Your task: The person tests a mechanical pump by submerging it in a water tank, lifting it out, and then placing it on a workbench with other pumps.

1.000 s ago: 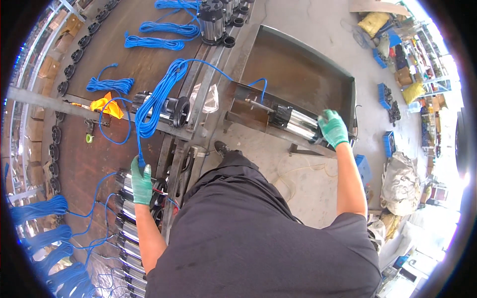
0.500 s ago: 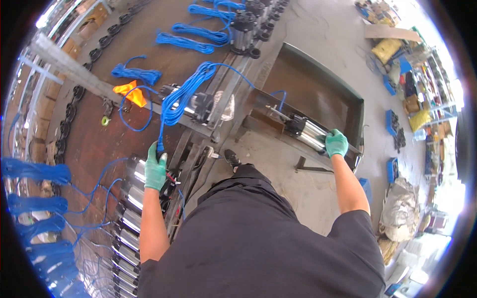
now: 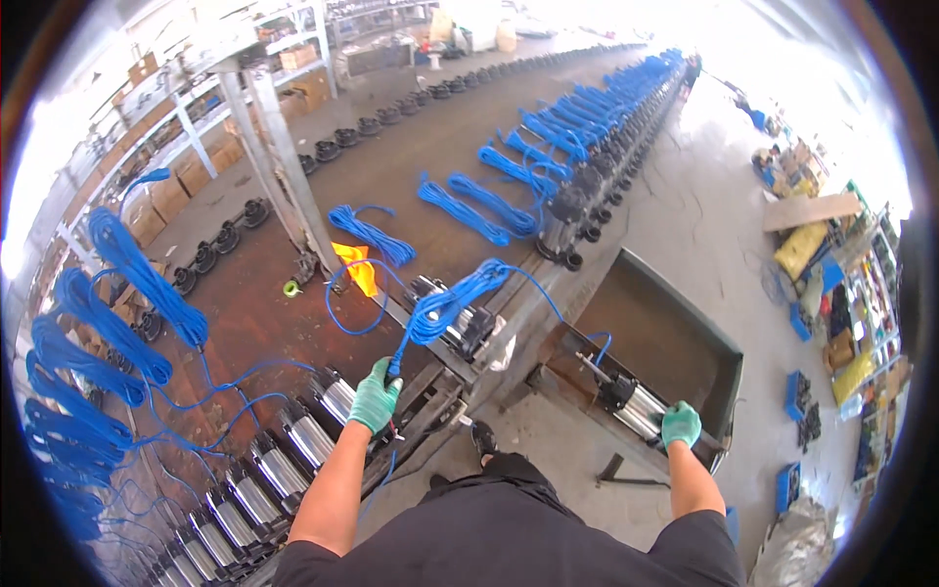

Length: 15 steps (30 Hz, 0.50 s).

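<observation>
My left hand (image 3: 376, 399), in a green glove, is closed round the lower end of a coiled blue cable (image 3: 442, 305). The coil stretches away from it over a silver and black cylindrical pump (image 3: 471, 331) on the bench. One strand of this cable runs right toward another silver cylindrical pump (image 3: 634, 406), lying over the near edge of a metal trough (image 3: 729, 377). My right hand (image 3: 682, 425), also gloved in green, grips the right end of that pump; its fingertips are partly hidden. Just left of my left hand lies a row of silver pumps (image 3: 311, 440).
More blue cable coils (image 3: 147, 279) hang over the left side. An orange cloth (image 3: 358, 269) and a loose coil (image 3: 372, 235) lie beside a metal post (image 3: 284, 176). A long line of pumps (image 3: 567, 210) with coils recedes to the back. Blue bins (image 3: 788, 486) stand on the floor at right.
The view has tilted up, so more of the far line of pumps and coils shows. Both hands keep their grips, left on the cable and right on the pump.
</observation>
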Tool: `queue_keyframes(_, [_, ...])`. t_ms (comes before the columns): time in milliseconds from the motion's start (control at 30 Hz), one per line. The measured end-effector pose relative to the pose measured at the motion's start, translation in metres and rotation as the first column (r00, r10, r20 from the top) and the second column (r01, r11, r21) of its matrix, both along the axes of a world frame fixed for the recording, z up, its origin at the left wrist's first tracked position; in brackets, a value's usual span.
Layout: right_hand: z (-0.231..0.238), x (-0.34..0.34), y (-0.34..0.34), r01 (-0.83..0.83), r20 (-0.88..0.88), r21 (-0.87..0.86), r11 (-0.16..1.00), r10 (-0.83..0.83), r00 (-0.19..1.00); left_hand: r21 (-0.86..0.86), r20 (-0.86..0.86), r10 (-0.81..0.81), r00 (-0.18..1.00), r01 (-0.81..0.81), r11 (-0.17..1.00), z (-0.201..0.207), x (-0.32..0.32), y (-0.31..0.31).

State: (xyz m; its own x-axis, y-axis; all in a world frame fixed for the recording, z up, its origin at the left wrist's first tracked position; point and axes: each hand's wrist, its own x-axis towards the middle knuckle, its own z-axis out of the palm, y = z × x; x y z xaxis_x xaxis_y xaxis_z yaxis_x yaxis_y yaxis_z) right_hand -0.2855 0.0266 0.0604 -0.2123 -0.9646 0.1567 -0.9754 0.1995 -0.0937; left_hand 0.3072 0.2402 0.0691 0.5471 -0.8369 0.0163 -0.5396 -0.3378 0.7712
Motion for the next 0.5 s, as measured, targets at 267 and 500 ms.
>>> queue_keyframes(267, [-0.005, -0.009, -0.004, 0.004, -0.004, -0.071, 0.997, -0.004, 1.0, 0.028, -0.027, 0.012, 1.0, -0.012, 1.0, -0.002, -0.002, -0.005])
queue_keyframes(500, [0.005, 0.006, -0.006, 0.001, -0.016, -0.034, 0.999, -0.001, 1.0, 0.007, 0.011, 0.012, 1.0, -0.012, 1.0, -0.008, 0.003, -0.006])
